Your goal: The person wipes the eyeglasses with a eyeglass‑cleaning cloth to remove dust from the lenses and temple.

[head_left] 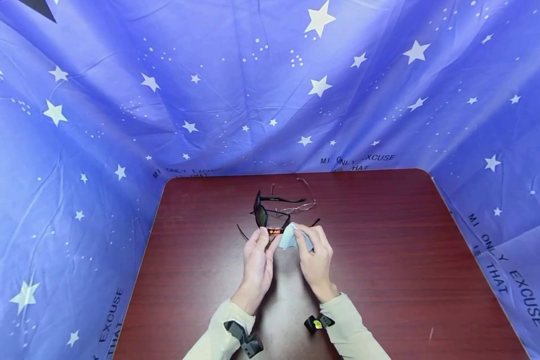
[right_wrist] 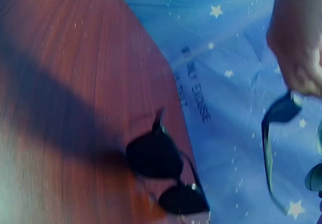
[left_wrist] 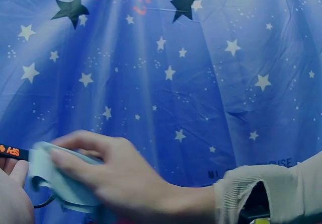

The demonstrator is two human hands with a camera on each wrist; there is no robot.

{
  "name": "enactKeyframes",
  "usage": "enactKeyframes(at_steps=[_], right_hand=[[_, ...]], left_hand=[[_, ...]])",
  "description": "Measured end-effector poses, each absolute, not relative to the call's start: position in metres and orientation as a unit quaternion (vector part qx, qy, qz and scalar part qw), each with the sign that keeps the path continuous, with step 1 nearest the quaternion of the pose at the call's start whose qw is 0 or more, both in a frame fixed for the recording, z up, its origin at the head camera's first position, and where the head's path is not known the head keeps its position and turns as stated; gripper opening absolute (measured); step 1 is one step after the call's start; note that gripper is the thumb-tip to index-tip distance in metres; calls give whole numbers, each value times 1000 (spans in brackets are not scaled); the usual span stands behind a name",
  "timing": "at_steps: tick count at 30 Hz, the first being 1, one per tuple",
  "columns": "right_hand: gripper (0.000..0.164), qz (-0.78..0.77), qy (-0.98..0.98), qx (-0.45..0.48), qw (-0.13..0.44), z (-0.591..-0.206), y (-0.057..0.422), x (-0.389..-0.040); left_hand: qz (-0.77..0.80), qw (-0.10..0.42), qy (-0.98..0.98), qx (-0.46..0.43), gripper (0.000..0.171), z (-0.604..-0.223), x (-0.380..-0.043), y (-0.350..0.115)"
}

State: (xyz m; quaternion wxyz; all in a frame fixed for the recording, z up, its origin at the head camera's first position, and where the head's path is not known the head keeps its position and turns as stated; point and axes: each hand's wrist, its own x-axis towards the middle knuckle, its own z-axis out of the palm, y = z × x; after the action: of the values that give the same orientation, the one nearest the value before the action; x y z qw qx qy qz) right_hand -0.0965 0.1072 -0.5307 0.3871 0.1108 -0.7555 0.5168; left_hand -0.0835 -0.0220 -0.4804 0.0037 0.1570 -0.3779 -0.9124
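A: Grip check?
B: Left hand (head_left: 257,260)'s holding black glasses (head_left: 276,231) by the orange-lettered temple, above the desk (head_left: 387,250); right hand (head_left: 317,257)'s pinching a pale cloth (head_left: 288,237) against them.
A: Tips?
B: Brace that temple, wipe lengthwise, gently imo. Mind the sunglasses (head_left: 261,216) just beyond.

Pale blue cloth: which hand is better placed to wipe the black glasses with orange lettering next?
Probably the right hand: it pinches the pale blue cloth right by the lettered part. The left hand grips the black glasses, so it seems better suited to steadying them.
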Motion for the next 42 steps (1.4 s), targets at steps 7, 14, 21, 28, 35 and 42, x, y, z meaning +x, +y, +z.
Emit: enactKeyframes(at_steps=[7,14,21,28,35,42], right_hand=[[23,514,-766,64,382,-532,121,-102],[28,511,-767,143,361,-527,112,-94],[27,503,-768,93,386,-528,123,-99],[28,514,-770,121,359,-529,117,-92],[31,496,-777,127,366,-537,131,-96],[19,488,-812,93,306,-537,148,-99]], left_hand=[[-915,18,-375,150,21,-479,-85,-25],[-914,6,-379,146,20,-480,-84,-20],[-916,15,-377,140,18,-478,-85,-22],[-921,34,-384,65,15,-486,-80,-19],[-913,30,-397,94,14,-482,-80,-21],[-888,43,-454,59,15,-484,-79,-31]])
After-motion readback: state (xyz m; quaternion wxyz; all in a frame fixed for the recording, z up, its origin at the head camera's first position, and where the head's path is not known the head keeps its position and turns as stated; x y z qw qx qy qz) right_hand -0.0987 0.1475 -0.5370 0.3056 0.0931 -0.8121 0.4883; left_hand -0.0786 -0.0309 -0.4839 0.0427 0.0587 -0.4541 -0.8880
